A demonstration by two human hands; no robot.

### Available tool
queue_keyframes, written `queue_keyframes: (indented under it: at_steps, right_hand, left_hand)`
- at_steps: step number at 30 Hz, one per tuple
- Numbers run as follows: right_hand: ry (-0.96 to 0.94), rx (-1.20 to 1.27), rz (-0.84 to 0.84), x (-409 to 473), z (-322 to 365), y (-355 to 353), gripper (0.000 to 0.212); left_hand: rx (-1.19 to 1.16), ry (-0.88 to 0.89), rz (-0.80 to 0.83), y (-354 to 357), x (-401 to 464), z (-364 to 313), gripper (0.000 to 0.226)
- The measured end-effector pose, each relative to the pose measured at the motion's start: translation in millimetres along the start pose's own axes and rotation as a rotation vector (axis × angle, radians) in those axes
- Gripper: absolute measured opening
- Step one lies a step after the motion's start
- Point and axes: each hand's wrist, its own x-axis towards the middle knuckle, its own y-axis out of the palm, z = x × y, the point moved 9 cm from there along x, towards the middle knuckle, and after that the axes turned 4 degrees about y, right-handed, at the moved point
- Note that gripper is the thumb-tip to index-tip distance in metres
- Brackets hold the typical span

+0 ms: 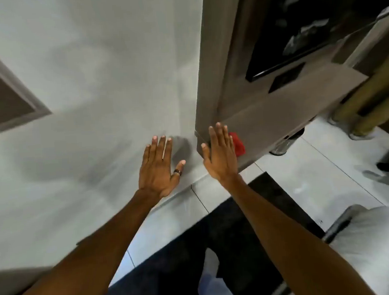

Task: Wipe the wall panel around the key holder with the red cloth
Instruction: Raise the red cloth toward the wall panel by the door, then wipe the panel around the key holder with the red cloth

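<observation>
My right hand [219, 152] lies flat, fingers together, against the lower part of a grey-brown wall panel [284, 110], pressing the red cloth [237, 143] to it; only the cloth's right edge shows past my fingers. My left hand [160, 167], a ring on its thumb, rests open and flat on the pale grey wall [94, 85] just left of the panel's corner edge. A small dark rectangular plate [286, 78] sits higher on the panel below a black framed opening [295, 27]; I cannot tell whether it is the key holder.
A framed grey panel [6, 99] is on the wall at far left. A dark mat [250, 212] lies on the white tiled floor below my arms. Yellowish poles with metal feet [373, 104] stand at right. A white cushioned item [372, 239] is at lower right.
</observation>
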Motion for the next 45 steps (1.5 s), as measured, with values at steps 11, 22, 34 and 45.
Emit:
queue_keyframes:
  at_steps: [11,22,34,45]
  right_hand:
    - [0.147,-0.225,0.397,55.7,-133.9,104.5,0.104]
    - [0.436,0.158,0.204,15.8,-96.0,84.7,0.056]
    - [0.365,1.52,0.007,-70.1,257.1,32.8,0.031]
    - [-0.564,0.91,-0.628,-144.5,549.7,-48.5,0.056]
  left_hand:
    - [0.051,-0.035,0.225,91.8,43.5,-19.5,0.084]
    - [0.047,-0.014,0.186,48.6,-15.5,33.7,0.077]
    - [0.273,0.082,-0.542,-207.4,-123.2,152.8,0.069]
    - [0.398,-0.193,-1.073,-383.7,-301.6,304.9,0.073]
